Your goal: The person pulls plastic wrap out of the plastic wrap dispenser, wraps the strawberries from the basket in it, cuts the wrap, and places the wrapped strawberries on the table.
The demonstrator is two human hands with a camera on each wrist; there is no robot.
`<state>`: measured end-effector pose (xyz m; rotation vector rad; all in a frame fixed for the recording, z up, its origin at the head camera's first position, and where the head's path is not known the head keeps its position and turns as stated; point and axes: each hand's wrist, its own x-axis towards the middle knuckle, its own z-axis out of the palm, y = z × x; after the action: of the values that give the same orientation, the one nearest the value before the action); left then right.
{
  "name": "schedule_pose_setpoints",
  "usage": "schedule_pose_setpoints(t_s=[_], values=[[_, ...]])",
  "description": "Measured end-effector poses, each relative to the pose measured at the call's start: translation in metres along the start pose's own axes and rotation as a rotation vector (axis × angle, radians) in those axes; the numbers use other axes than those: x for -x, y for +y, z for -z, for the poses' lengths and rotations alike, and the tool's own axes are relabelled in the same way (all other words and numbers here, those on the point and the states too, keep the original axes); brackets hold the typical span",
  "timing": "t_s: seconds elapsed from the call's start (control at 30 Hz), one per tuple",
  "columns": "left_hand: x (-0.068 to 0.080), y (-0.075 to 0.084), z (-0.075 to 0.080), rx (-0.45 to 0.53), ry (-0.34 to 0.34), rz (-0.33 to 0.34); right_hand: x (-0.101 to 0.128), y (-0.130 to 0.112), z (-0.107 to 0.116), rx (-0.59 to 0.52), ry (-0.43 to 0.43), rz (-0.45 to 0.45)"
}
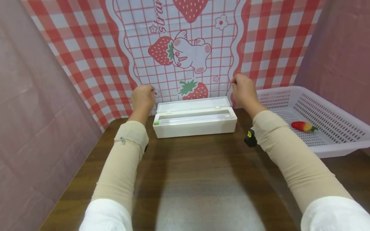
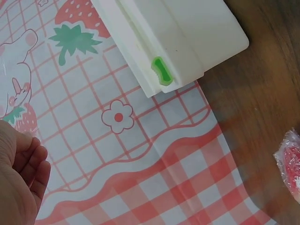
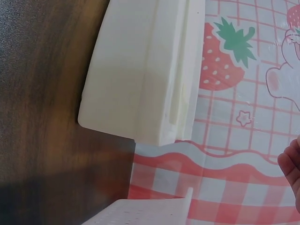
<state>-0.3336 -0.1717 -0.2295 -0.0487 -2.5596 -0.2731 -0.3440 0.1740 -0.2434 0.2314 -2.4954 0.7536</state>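
Note:
My left hand (image 1: 143, 99) is raised beyond the left end of a white cling film box (image 1: 195, 128), thumb and fingertips pinched together. Faint gleams beside that thumb in the left wrist view show a sheet of clear plastic film (image 2: 35, 127). Level with it, my right hand (image 1: 244, 91) is up past the box's right end with its fingers curled in, pinching the film's other side; similar glints show near it in the right wrist view. The box's lid (image 1: 193, 104) stands open at the back. A green slider (image 2: 162, 71) sits at the box's left end.
A white plastic basket (image 1: 332, 149) on the right holds a red and yellow piece with a green tip (image 1: 303, 126). In the left wrist view, a red thing in crinkled clear wrap (image 2: 291, 164) lies on the wooden table (image 1: 199, 179). A strawberry-print cloth (image 1: 190, 32) hangs behind.

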Motion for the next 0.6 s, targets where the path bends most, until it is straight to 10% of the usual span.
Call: schedule_pose_setpoints(t_s=[0.6], values=[[-0.006,0.006,0.012,-0.015,0.061,0.011,-0.007,-0.007,0.013,0.010,0.060,0.057]])
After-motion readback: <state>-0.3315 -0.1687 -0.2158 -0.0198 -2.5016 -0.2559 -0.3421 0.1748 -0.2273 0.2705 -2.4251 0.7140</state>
